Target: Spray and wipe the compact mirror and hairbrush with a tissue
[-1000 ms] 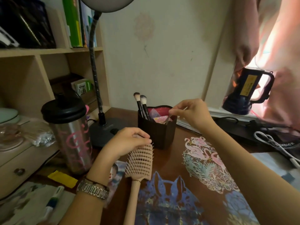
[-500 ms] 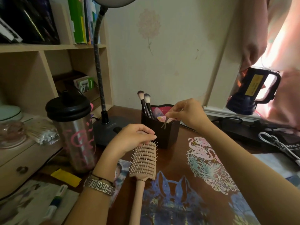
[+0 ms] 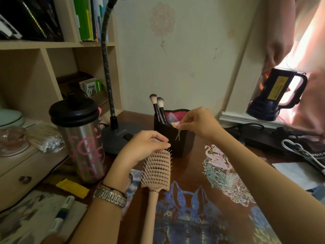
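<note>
While the head camera looks down over the brown worktop (image 3: pixel 190 166), the left hand (image 3: pixel 144 147) sits at the top end of the pink vented hairbrush (image 3: pixel 157 171), its grip closed on the upper edge of the brush head. The brush lies bristles up, head toward the wall, its long handle running back toward the person, between a photo card (image 3: pixel 131 184) on its left and a blue printed design (image 3: pixel 184 208) on the worktop to its right. A metal wristwatch (image 3: pixel 110 197) bands that left wrist.

Over to the right hand (image 3: pixel 198 122): it hovers at the rim of the dark organiser cup (image 3: pixel 175 141), fingertips pinched together on a thin crossed strand of something pale that hangs down in front of the cup wall; what it is, I cannot tell. Two makeup brushes (image 3: pixel 157 108) stand upright in the cup, bristles up.

Left of the hands stands a steel tumbler (image 3: pixel 82 143) with a black lid and pink markings, and just behind it the round base of a gooseneck desk lamp (image 3: pixel 117 136). A bag of cotton swabs (image 3: pixel 45 138) lies on the drawer unit further left. On the windowsill at far right rests a dark blue torch (image 3: pixel 274 95) with a yellow label.
</note>
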The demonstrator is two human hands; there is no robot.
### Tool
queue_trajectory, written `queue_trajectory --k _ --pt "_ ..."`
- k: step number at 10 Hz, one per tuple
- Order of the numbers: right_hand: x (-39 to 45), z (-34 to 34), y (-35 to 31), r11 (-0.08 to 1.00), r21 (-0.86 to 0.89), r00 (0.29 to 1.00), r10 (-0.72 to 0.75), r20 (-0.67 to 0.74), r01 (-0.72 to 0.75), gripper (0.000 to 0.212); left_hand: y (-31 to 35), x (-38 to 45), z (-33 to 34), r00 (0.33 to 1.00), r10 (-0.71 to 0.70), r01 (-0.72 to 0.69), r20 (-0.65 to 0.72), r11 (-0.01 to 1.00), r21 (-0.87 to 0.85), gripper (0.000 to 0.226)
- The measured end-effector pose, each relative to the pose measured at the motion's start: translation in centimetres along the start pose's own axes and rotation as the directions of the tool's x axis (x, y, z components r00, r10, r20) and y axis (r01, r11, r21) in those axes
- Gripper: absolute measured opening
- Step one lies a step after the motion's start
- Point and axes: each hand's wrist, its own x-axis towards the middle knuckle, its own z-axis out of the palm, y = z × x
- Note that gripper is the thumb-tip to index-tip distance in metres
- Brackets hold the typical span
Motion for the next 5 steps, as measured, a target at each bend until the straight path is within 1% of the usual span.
queue_trajectory --k 2,3,4,5 --pt "-0.2 0.3 -0.1 1.0 -0.022 1.0 -0.015 0.008 0.016 0.013 -0.2 0.1 0.1 1.0 0.011 -0.011 -0.007 1.0 0.0 0.022" --pt "-0.4 0.3 -0.2 1.0 0.005 1.0 -0.002 0.012 0.002 0.011 -0.1 0.1 0.1 1.0 0.011 -0.011 -0.002 1.0 -0.009 0.022" --pt "-0.7 -0.1 -0.4 0.999 -0.037 0.999 0.005 0.053 -0.003 0.02 -0.2 0.2 0.1 1.0 0.013 -0.013 0.009 1.0 0.005 0.022" --pt "-1.2 -0.8 -0.6 0.997 -0.062 0.996 0.043 0.083 -0.038 0.037 0.0 -0.1 0.2 1.0 0.0 0.001 -0.03 1.0 0.028 0.021"
